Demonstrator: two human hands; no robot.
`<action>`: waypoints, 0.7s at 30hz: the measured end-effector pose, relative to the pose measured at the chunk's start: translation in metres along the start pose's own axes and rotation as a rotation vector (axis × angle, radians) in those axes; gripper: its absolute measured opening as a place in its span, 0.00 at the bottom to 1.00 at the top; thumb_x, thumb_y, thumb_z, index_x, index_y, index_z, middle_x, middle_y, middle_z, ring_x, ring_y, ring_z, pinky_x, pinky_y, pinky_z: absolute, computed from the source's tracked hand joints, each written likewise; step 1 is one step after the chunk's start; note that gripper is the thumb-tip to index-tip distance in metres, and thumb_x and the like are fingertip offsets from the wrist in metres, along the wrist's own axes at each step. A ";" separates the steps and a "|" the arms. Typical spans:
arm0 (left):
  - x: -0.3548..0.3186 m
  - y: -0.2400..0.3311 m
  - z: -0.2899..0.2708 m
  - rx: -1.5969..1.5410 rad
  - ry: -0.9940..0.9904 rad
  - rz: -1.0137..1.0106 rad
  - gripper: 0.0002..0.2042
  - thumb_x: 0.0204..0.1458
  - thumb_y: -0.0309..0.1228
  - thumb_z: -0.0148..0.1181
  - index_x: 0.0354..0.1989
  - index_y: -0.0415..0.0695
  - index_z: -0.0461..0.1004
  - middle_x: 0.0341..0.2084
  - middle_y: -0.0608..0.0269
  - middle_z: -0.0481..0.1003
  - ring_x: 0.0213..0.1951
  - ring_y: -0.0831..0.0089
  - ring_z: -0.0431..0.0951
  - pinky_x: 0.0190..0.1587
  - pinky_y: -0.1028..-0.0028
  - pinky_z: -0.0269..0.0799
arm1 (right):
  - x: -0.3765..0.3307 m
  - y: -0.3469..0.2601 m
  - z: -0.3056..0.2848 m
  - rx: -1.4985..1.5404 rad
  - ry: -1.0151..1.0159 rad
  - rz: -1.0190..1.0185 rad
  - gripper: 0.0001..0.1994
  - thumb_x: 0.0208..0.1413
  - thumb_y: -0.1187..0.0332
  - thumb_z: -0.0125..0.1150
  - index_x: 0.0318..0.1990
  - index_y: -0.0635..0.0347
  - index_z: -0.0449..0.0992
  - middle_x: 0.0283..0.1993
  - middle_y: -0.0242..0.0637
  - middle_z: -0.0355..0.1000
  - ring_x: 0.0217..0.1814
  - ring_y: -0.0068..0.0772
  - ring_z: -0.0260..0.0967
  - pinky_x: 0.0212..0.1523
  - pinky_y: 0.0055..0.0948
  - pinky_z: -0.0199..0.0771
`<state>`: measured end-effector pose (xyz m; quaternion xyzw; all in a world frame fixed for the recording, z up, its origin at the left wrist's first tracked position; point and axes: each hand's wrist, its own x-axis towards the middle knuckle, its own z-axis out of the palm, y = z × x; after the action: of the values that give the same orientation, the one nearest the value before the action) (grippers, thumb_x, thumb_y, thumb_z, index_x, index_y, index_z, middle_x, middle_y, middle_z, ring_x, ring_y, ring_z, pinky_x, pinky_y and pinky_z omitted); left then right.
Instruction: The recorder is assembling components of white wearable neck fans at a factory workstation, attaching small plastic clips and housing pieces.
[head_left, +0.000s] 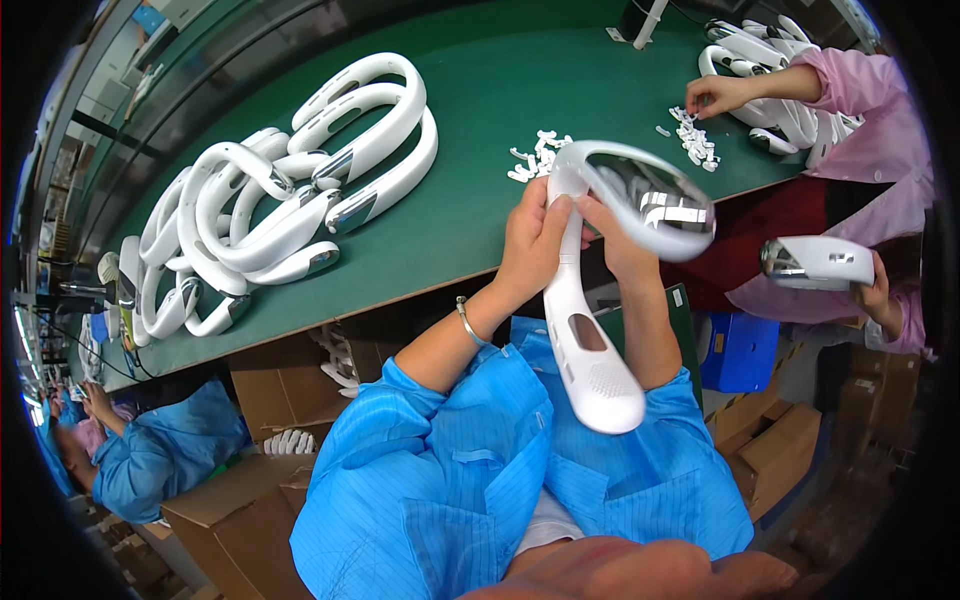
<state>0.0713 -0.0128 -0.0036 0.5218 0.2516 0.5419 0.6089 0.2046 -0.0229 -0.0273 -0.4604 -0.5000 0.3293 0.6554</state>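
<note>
glossy white U-shaped plastic bands (290, 232) heaped on smooth green tabletop (460, 235), left hand (530, 238) with fingers wrapped around curved white band (572, 300) over near edge, tiny white clips (545, 160) beyond, dotted rounded end (608, 385), right hand (620, 252) also grasping it, glossy dark panel (622, 183)

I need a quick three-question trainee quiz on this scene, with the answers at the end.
1. True or false: the left hand and right hand are on the same curved white device.
2. Where do the small white pieces just beyond the left hand lie? A: floor. B: green table. C: lap.
3. Fill in: the co-worker at the right has ____ sleeves.

Key: 1 true; 2 B; 3 pink.
</note>
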 end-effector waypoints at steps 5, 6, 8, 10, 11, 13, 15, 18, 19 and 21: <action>-0.024 -0.034 -0.028 0.434 0.140 0.292 0.06 0.60 0.29 0.45 0.35 0.39 0.66 0.20 0.61 0.73 0.22 0.73 0.74 0.22 0.72 0.69 | -0.018 0.024 0.008 -0.026 -0.065 0.257 0.17 0.46 0.76 0.62 0.46 0.65 0.69 0.37 0.38 0.73 0.39 0.26 0.72 0.38 0.26 0.75; -0.031 -0.061 -0.038 0.536 0.089 0.064 0.10 0.59 0.25 0.46 0.48 0.36 0.65 0.35 0.55 0.73 0.38 0.66 0.75 0.40 0.71 0.73 | -0.012 -0.009 0.017 0.047 -0.157 0.305 0.09 0.48 0.75 0.60 0.38 0.65 0.74 0.25 0.31 0.71 0.24 0.19 0.68 0.21 0.21 0.67; -0.032 -0.038 -0.026 -0.088 0.059 -0.303 0.10 0.61 0.35 0.46 0.39 0.41 0.67 0.22 0.63 0.73 0.22 0.75 0.74 0.24 0.74 0.71 | -0.017 -0.010 0.019 0.012 -0.185 0.288 0.05 0.51 0.72 0.58 0.30 0.65 0.76 0.17 0.27 0.66 0.14 0.17 0.60 0.13 0.20 0.58; -0.030 0.005 -0.020 -0.143 0.045 -0.318 0.11 0.62 0.37 0.45 0.43 0.42 0.67 0.25 0.63 0.73 0.24 0.75 0.75 0.25 0.74 0.72 | -0.025 -0.024 0.027 0.220 -0.181 0.322 0.06 0.54 0.73 0.55 0.35 0.65 0.75 0.20 0.28 0.68 0.17 0.15 0.61 0.15 0.18 0.58; -0.034 0.013 -0.019 -0.119 0.052 -0.308 0.12 0.62 0.38 0.45 0.44 0.41 0.67 0.26 0.63 0.73 0.26 0.76 0.75 0.26 0.75 0.72 | -0.031 -0.021 0.033 0.335 -0.157 0.317 0.06 0.55 0.73 0.54 0.37 0.65 0.75 0.22 0.28 0.68 0.19 0.14 0.61 0.16 0.16 0.58; -0.036 0.030 -0.023 -0.092 0.101 -0.250 0.14 0.62 0.39 0.45 0.45 0.41 0.67 0.28 0.64 0.73 0.27 0.77 0.75 0.27 0.76 0.72 | -0.030 -0.017 0.046 0.440 -0.225 0.262 0.07 0.56 0.72 0.53 0.39 0.65 0.75 0.24 0.28 0.69 0.21 0.13 0.61 0.18 0.15 0.58; -0.042 0.045 -0.029 0.109 0.089 -0.145 0.14 0.62 0.39 0.45 0.45 0.41 0.67 0.30 0.65 0.72 0.27 0.79 0.74 0.28 0.78 0.73 | -0.027 -0.024 0.060 0.550 -0.286 0.236 0.08 0.58 0.72 0.52 0.41 0.65 0.74 0.26 0.27 0.69 0.22 0.12 0.61 0.19 0.14 0.57; -0.043 0.048 -0.050 0.224 0.138 0.026 0.14 0.62 0.39 0.46 0.44 0.40 0.68 0.30 0.66 0.71 0.29 0.82 0.72 0.32 0.80 0.71 | -0.024 -0.044 0.091 0.349 -0.306 0.055 0.08 0.61 0.70 0.48 0.42 0.61 0.72 0.25 0.21 0.65 0.22 0.09 0.56 0.22 0.12 0.53; -0.044 0.051 -0.060 0.296 0.142 0.086 0.14 0.62 0.38 0.46 0.44 0.40 0.69 0.30 0.66 0.72 0.30 0.82 0.71 0.34 0.80 0.70 | -0.023 -0.040 0.104 0.369 -0.356 0.051 0.08 0.61 0.70 0.48 0.42 0.61 0.72 0.25 0.21 0.65 0.22 0.09 0.56 0.22 0.12 0.53; -0.056 0.073 -0.063 0.421 0.260 0.203 0.14 0.62 0.38 0.46 0.44 0.39 0.69 0.30 0.66 0.72 0.31 0.82 0.70 0.36 0.79 0.69 | -0.023 -0.030 0.131 0.441 -0.266 0.034 0.08 0.61 0.70 0.47 0.39 0.62 0.73 0.24 0.20 0.65 0.22 0.09 0.55 0.21 0.13 0.52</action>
<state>-0.0291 -0.0516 0.0275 0.5855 0.3811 0.5984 0.3922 0.0719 -0.0186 0.0022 -0.2675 -0.4902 0.4990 0.6627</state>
